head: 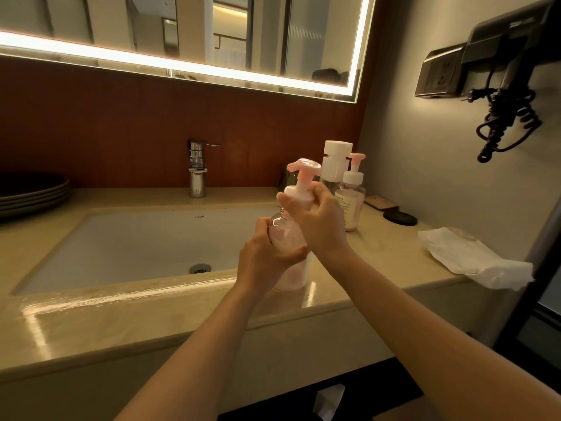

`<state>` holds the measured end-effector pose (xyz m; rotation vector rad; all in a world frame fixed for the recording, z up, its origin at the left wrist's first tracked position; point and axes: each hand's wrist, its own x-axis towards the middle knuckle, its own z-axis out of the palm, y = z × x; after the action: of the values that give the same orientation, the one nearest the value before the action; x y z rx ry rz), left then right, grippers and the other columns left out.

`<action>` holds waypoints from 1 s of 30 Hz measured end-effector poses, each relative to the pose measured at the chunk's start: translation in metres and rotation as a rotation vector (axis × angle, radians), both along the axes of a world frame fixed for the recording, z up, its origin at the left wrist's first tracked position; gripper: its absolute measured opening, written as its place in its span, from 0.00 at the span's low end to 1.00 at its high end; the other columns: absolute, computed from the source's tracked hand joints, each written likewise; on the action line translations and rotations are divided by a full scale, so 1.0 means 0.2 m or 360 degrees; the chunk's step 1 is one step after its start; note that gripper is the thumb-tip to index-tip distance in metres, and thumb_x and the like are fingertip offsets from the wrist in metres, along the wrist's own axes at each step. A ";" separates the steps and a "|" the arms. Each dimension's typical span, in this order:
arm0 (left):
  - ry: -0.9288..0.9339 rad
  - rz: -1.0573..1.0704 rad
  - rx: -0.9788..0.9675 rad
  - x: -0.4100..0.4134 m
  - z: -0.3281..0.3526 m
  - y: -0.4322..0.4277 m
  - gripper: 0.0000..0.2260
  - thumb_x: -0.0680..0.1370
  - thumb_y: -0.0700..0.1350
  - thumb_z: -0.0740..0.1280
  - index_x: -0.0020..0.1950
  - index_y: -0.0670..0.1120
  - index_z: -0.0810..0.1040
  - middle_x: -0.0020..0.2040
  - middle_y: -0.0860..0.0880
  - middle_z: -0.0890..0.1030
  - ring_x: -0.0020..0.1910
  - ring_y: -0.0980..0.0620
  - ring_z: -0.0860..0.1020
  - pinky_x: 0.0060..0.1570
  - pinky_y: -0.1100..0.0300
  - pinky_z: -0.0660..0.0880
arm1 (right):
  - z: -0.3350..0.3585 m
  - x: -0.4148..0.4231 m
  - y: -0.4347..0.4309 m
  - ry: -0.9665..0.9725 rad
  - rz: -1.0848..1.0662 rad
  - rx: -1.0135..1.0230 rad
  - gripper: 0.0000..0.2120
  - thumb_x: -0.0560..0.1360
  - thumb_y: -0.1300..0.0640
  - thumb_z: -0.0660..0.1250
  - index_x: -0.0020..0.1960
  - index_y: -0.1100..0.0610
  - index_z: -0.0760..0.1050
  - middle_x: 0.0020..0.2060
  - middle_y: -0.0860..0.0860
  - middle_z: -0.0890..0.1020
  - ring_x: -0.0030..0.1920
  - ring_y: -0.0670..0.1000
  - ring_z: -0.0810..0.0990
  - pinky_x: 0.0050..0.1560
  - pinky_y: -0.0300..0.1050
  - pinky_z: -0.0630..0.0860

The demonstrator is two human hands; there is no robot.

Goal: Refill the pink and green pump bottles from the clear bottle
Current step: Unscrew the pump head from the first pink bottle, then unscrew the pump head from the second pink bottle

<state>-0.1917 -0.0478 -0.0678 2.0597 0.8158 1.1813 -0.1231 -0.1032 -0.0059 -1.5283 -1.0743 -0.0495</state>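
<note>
The pink pump bottle (pixel 293 276) stands on the counter (pixel 121 314) beside the sink (pixel 136 244), our left hand (pixel 267 256) wrapped round its body, our right hand (pixel 318 223) gripping the pump collar. The clear bottle (pixel 334 168) behind is capped; we cannot tell whether the pump is coming off or going back on.

**Two bare arms and hands**

Only the person's arms show. Both forearms are bare along their whole visible length, slim and smooth. The left hand (pixel 267 253) and right hand (pixel 318 220) are uncovered too, lit by warm, dim light.
</note>
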 end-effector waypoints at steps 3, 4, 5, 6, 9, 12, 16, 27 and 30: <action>0.0056 0.0001 -0.0053 0.00 0.02 0.01 0.28 0.65 0.55 0.75 0.57 0.45 0.67 0.47 0.49 0.76 0.46 0.46 0.77 0.46 0.51 0.76 | 0.11 0.05 -0.02 0.0160 0.0037 0.0215 0.15 0.72 0.48 0.69 0.53 0.57 0.74 0.43 0.48 0.78 0.44 0.47 0.78 0.44 0.37 0.75; 0.0061 -0.0005 -0.0070 0.02 0.02 0.00 0.28 0.65 0.55 0.76 0.57 0.44 0.67 0.48 0.49 0.76 0.46 0.46 0.77 0.46 0.51 0.76 | 0.15 0.09 -0.03 0.0217 0.0058 0.0291 0.11 0.72 0.48 0.69 0.49 0.54 0.73 0.42 0.47 0.78 0.44 0.48 0.78 0.45 0.40 0.77; 0.0059 -0.0023 -0.0090 0.03 0.03 0.00 0.28 0.65 0.54 0.76 0.57 0.44 0.67 0.49 0.48 0.76 0.47 0.45 0.77 0.47 0.51 0.76 | 0.18 0.12 -0.04 0.0267 0.0085 0.0362 0.09 0.72 0.48 0.69 0.47 0.52 0.73 0.42 0.47 0.78 0.44 0.49 0.79 0.47 0.43 0.78; 0.0057 -0.0058 -0.0109 0.04 0.03 -0.01 0.29 0.65 0.53 0.76 0.58 0.44 0.67 0.50 0.48 0.76 0.48 0.46 0.76 0.47 0.51 0.76 | 0.21 0.17 -0.06 0.0290 0.0089 0.0431 0.10 0.72 0.48 0.69 0.48 0.51 0.73 0.42 0.48 0.78 0.44 0.50 0.79 0.48 0.45 0.79; 0.0021 -0.0197 -0.0198 0.15 0.03 -0.03 0.30 0.65 0.52 0.77 0.60 0.44 0.67 0.54 0.47 0.77 0.51 0.46 0.77 0.49 0.52 0.77 | 0.29 0.35 -0.15 0.0227 -0.0133 0.0611 0.16 0.73 0.48 0.67 0.55 0.57 0.74 0.42 0.48 0.79 0.42 0.43 0.81 0.41 0.33 0.78; -0.0020 -0.0327 -0.0278 0.31 0.02 -0.04 0.33 0.65 0.52 0.77 0.64 0.45 0.66 0.57 0.46 0.77 0.53 0.48 0.77 0.49 0.57 0.77 | 0.30 0.61 -0.27 0.0263 -0.0508 0.0731 0.19 0.74 0.45 0.65 0.55 0.60 0.76 0.44 0.48 0.80 0.38 0.40 0.78 0.39 0.29 0.75; 0.0021 -0.0469 -0.0242 0.54 0.02 -0.07 0.36 0.64 0.58 0.74 0.66 0.49 0.64 0.61 0.49 0.74 0.57 0.50 0.74 0.53 0.56 0.76 | 0.19 0.94 -0.39 0.0257 -0.0757 0.0397 0.23 0.73 0.43 0.65 0.55 0.62 0.77 0.48 0.54 0.82 0.46 0.47 0.77 0.41 0.30 0.71; -0.0060 -0.0449 -0.0098 0.99 0.01 -0.01 0.48 0.55 0.70 0.68 0.70 0.49 0.63 0.65 0.52 0.70 0.61 0.53 0.70 0.57 0.57 0.74 | -0.13 1.32 -0.30 0.0356 -0.0566 -0.0691 0.22 0.71 0.41 0.68 0.47 0.61 0.80 0.42 0.52 0.80 0.45 0.52 0.78 0.46 0.48 0.76; -0.0224 -0.0401 -0.0119 0.97 0.04 0.06 0.39 0.64 0.68 0.66 0.68 0.49 0.64 0.59 0.52 0.72 0.54 0.55 0.72 0.48 0.61 0.72 | -0.18 1.34 -0.24 0.0313 -0.0556 -0.0802 0.19 0.72 0.41 0.66 0.38 0.57 0.77 0.34 0.49 0.77 0.37 0.49 0.75 0.37 0.44 0.72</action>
<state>0.0021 -0.0350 -0.0591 1.9287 0.5088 1.1223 0.1440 -0.1505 -0.0429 -2.1154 -0.6791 0.1384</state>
